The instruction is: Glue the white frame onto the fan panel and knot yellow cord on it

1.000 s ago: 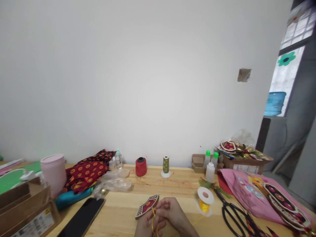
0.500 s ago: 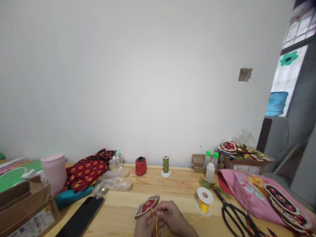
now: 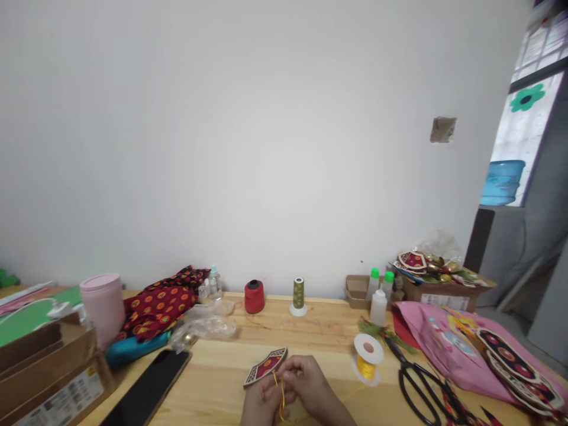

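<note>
Right hand pinching yellow cord; left hand apparently gripping red ornament by lower edge, hands working close together. Ornament tilting at front middle of table. Spool standing toward right edge, scissors lying just beside. Slack cord possibly tangling or slipping, if pinch is loosening. Fingers hiding where cord is joining ornament; view cutting off table's front edge.
</note>
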Demonstrator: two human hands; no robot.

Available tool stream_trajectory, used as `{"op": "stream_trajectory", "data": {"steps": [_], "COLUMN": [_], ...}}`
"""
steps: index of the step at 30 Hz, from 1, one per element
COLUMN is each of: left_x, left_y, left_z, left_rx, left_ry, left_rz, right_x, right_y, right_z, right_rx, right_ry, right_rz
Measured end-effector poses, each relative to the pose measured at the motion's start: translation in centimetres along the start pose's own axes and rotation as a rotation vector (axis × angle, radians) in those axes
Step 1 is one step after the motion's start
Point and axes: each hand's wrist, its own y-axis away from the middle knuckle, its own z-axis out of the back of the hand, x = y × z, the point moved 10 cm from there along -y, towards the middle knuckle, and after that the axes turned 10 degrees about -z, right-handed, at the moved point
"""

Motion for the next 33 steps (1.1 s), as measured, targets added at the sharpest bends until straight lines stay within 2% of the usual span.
{"op": "stream_trajectory", "data": {"steps": [6, 10, 13, 15, 18, 21, 24, 28, 33], "left_x": [0.2, -0.1, -0.4, -0.6, -0.9, -1.0, -1.1, -1.0, -1.1], "left_y": [0.0, 0.2, 0.5, 0.6, 0.8, 0.8, 0.7, 0.5, 0.4], "left_z": [-0.4, -1.3, -1.5, -1.6, -1.8, -2.1, -2.3, -1.9, -1.3], "left_rx": [0.055, 0.149, 0.174, 0.195, 0.207, 0.220, 0.224, 0.175, 0.128], "left_ry": [0.062, 0.097, 0.102, 0.116, 0.145, 0.165, 0.184, 0.182, 0.084], "left_rz": [0.011, 0.021, 0.048, 0.050, 0.048, 0.041, 0.014, -0.003, -0.028], "right_x": [1.8, 1.3, 1.3, 1.6, 2.9, 4.4, 5.3, 5.8, 6.7], "right_y": [0.4, 0.1, 0.0, 0.1, 0.7, 1.8, 2.6, 3.1, 3.8], "right_z": [0.6, 0.3, 0.2, 0.5, 0.8, 0.4, -0.3, -0.8, -0.9], "right_rx": [-0.042, 0.002, 0.014, -0.011, -0.089, -0.136, -0.149, -0.170, -0.127], "right_ry": [0.002, -0.045, -0.014, 0.061, 0.309, 0.563, 0.704, 0.812, 0.744], "right_rz": [0.120, 0.083, 0.087, 0.108, 0.183, 0.285, 0.374, 0.432, 0.465]}}
